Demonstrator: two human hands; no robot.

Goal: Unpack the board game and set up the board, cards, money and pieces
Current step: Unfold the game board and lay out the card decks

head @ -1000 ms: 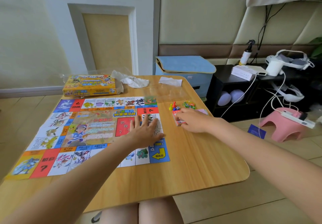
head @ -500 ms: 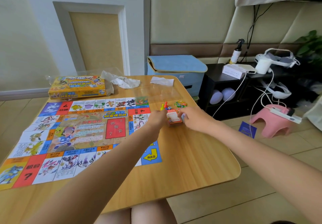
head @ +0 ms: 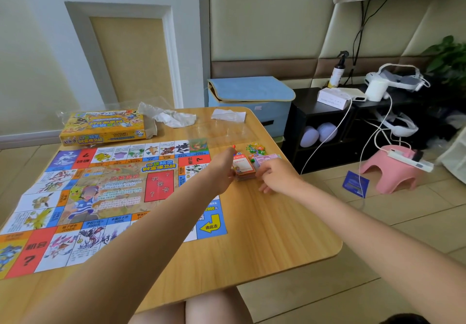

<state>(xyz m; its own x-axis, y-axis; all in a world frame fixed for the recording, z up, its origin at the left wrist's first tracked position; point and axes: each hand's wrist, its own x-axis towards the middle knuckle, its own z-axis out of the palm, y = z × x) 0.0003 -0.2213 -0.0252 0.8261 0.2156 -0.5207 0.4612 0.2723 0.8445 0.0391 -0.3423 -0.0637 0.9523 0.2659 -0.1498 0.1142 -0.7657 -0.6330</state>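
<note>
Flanking the stack of cards [head: 244, 169] on the tabletop [head: 264, 222], both hands have left the board [head: 106, 190]: the left hand [head: 223, 169], flat on the board a second ago, now presses the stack's left side, its grip hidden; the right hand [head: 273, 174], fingers loosely curled, touches the right side. The money [head: 267, 158] and pieces [head: 256, 148] lie just behind. Squaring the deck seems under way

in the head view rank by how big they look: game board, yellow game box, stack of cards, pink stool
1. game board
2. yellow game box
3. pink stool, close to the box and farther off, so unsure
4. stack of cards
</note>
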